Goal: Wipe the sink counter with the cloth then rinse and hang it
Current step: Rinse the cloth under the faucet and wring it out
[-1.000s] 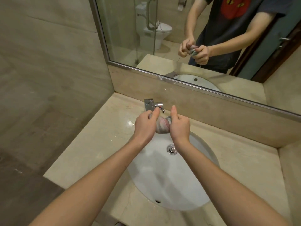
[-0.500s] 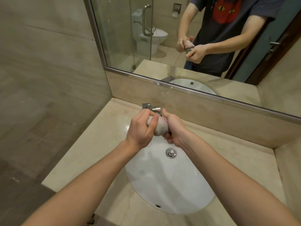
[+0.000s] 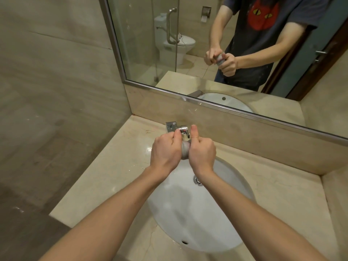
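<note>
Right hand (image 3: 202, 154) regripped cloth (image 3: 185, 152), seemingly twisted.

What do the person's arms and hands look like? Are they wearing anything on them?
Both arms are bare from the bottom of the picture up to the wrists: no sleeves show there. The left hand and the right hand wear no gloves, and no rings, watch or bracelet show. In the mirror, short dark sleeves of a T-shirt with a red cat face end above the elbows.

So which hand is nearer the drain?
Right. The right hand grips the cloth just above the drain, its wrist almost over it. The left hand holds the cloth's other end, further off to the left.
</note>
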